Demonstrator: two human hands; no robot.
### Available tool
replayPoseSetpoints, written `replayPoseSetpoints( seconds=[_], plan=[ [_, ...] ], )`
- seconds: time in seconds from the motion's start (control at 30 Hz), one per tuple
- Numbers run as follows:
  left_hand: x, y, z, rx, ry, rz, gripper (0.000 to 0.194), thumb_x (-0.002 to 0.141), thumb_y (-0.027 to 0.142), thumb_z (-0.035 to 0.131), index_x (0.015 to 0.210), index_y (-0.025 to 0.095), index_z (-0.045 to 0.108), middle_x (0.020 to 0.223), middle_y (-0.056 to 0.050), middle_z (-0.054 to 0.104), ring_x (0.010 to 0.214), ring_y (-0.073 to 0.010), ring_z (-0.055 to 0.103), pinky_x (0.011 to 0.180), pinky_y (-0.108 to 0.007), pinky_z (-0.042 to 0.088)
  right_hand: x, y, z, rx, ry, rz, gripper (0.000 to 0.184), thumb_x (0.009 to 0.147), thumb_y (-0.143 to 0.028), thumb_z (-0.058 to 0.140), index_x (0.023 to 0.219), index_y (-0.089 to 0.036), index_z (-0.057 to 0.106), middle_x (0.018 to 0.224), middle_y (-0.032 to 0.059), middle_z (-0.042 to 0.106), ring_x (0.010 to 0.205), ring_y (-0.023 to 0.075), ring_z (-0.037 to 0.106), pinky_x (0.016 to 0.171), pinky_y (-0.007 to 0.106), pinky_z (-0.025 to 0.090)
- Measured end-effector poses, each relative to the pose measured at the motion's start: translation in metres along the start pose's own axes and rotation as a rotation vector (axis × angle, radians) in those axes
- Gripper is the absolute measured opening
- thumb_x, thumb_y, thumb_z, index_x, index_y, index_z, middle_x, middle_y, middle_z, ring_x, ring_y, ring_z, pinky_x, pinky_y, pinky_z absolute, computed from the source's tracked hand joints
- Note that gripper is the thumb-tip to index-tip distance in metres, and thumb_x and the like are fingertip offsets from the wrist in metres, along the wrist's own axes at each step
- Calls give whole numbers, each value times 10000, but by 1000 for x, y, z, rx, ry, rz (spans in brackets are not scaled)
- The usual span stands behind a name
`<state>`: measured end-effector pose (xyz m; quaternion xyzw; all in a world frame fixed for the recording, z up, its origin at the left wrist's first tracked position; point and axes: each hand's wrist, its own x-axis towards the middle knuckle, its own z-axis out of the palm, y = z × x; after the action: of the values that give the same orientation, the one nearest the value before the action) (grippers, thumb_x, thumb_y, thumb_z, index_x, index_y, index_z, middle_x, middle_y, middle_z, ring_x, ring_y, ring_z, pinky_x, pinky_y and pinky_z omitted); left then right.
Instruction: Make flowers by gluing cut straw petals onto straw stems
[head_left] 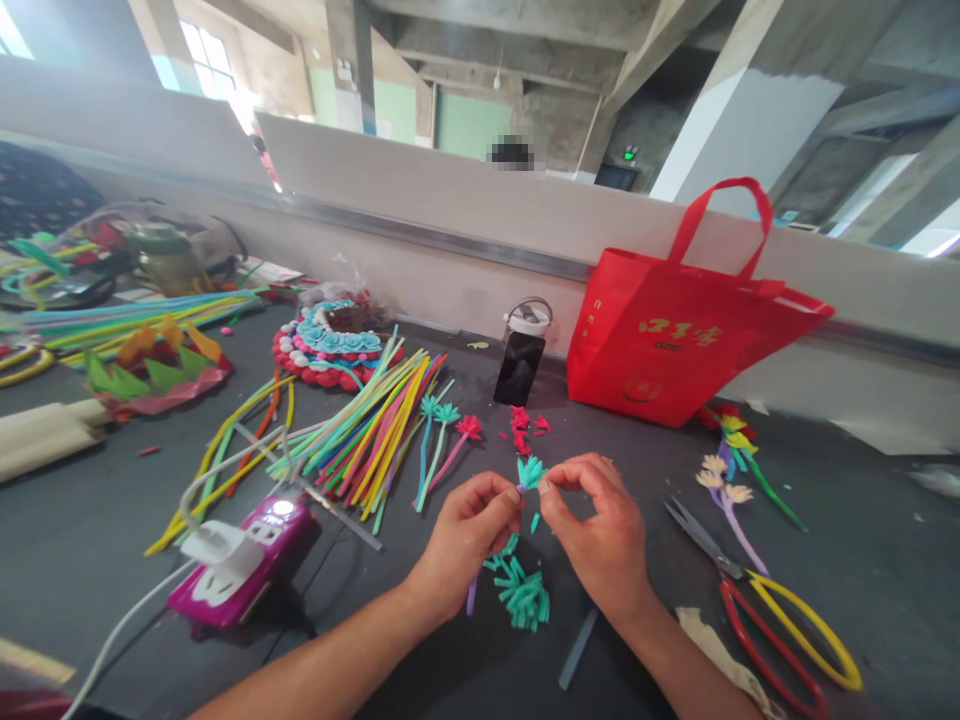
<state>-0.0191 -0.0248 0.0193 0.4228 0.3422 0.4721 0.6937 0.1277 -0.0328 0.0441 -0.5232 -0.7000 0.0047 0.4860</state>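
Observation:
My left hand (469, 535) pinches the top of a thin purple stem (470, 598) that carries a small teal petal cluster (531, 472). My right hand (600, 530) pinches the same teal cluster from the right with thumb and forefinger. Both hands hover just above the dark table. Below them lies a pile of loose teal petal pieces (522, 592). A grey strip (577, 648) lies under my right wrist.
Coloured pipe-cleaner sticks (375, 425) fan out on the left, beside finished small flowers (450, 425). Scissors with red and yellow handles (772, 600) lie on the right. A purple device with a white plug (244, 565), a dark bottle (520, 360), a red tote bag (675, 330) and a round flower arrangement (334, 345) stand around.

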Motion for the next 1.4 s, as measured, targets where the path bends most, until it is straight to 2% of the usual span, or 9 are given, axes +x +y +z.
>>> replayPoseSetpoints(
  seconds=[0.47,0.67,0.87,0.97,1.07,1.2,1.27,1.4],
  plan=[
    [-1,1,0,50,-10,25,261,814,375,657,713,152,566,561,43,492,477,-56,311,457,-222,211,-1,2,0,-39,21,-20,116,823,-159,605,733,-213,555,726,-9,585,749,181,543,735,335,428],
    [0,2,0,49,34,32,283,799,398,676,717,153,561,562,50,488,463,-46,309,446,-211,203,-1,1,0,6,9,6,79,853,-208,615,777,-213,592,769,-2,608,790,183,565,759,331,442],
    [1,3,0,-2,62,56,272,803,385,672,705,157,559,594,34,527,460,-50,357,449,-212,231,0,-2,-9,32,34,74,91,878,-278,616,940,-212,624,850,3,624,800,171,582,764,306,453],
    [2,4,-1,-34,95,56,265,792,377,681,702,159,560,601,29,542,456,-50,370,447,-210,242,3,2,-12,11,29,72,63,884,-268,602,900,-213,628,826,-2,629,773,163,582,752,292,452],
    [3,4,-3,-57,121,58,245,790,367,682,722,161,569,610,28,553,454,-49,377,444,-205,247,7,11,-14,-86,-113,72,50,873,-237,597,846,-215,633,793,-4,635,776,173,583,747,296,446],
    [4,6,-4,-73,131,67,224,797,346,675,731,158,575,625,26,560,459,-48,394,446,-202,262,7,23,-14,-299,-539,119,114,865,-178,568,822,-226,663,798,-1,656,809,188,603,736,297,433],
    [4,7,-5,-99,112,63,222,808,340,662,725,155,574,630,27,556,452,-45,389,445,-203,261,3,25,-11,-376,-710,94,154,860,-149,555,871,-234,682,848,8,674,847,192,621,736,290,435],
    [3,10,-5,-169,76,37,204,828,327,627,735,152,577,620,31,540,438,-41,373,441,-206,242,-6,23,1,-544,-896,9,209,827,-132,585,967,-235,700,948,48,698,957,244,639,765,313,454]
  ],
)
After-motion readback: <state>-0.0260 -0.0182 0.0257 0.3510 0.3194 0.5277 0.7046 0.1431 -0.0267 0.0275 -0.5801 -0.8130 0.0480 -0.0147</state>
